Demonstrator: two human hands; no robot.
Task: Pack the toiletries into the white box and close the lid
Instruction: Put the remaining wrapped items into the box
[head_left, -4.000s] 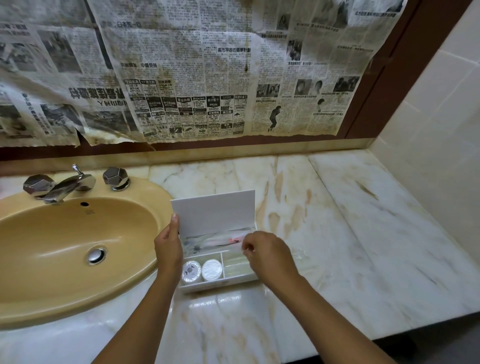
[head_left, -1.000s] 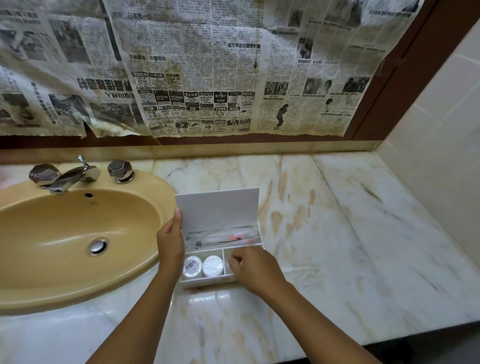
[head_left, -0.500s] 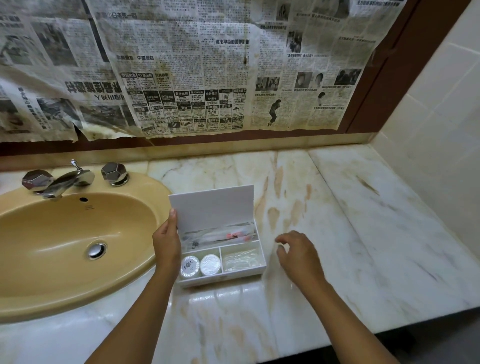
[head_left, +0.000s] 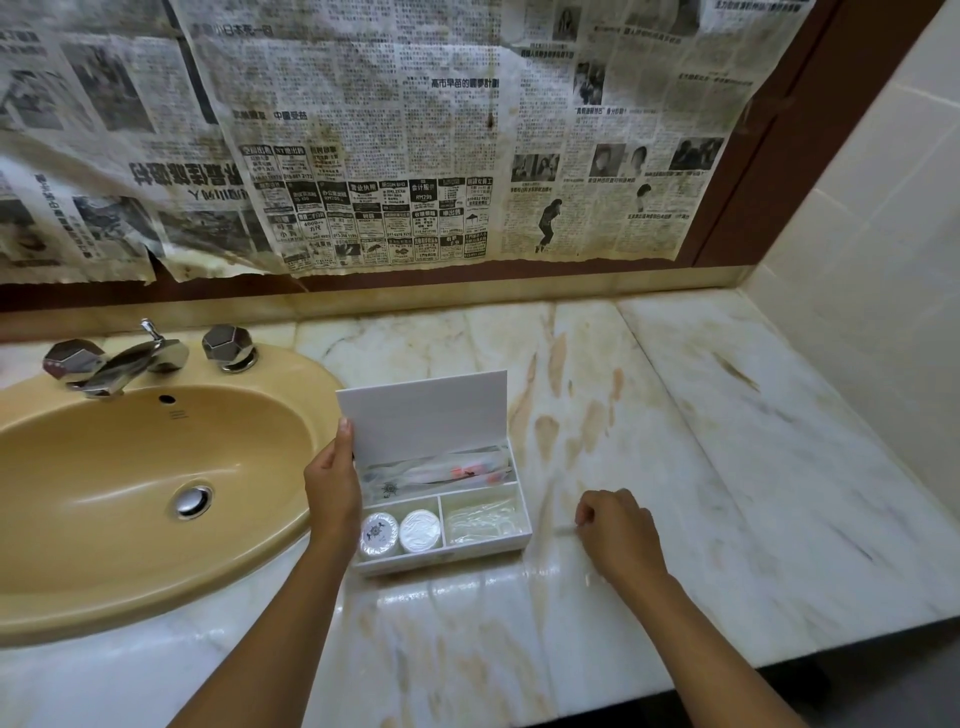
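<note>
The white box (head_left: 441, 562) stands on the marble counter with its lid (head_left: 426, 421) upright. Its long back compartment holds wrapped toothbrush packets (head_left: 436, 470). Two round wrapped items (head_left: 379, 532) lie in the front left compartment, and clear sachets (head_left: 480, 519) fill the front right one. My left hand (head_left: 332, 483) grips the box at its left side, thumb on the lid's edge. To the right of the box my right hand (head_left: 618, 535) rests on the counter, fingers pinched on a thin clear packet (head_left: 563, 530) that is hard to make out.
A tan sink (head_left: 130, 467) with a chrome tap (head_left: 119, 364) lies just left of the box. Newspaper (head_left: 363, 156) covers the mirror behind. A tiled wall (head_left: 857, 312) bounds the counter on the right. The counter's front edge (head_left: 779, 660) runs below my right arm.
My right hand left the box's front right compartment, moved right over the counter and closed its fingers on the clear packet. My left hand stayed on the box.
</note>
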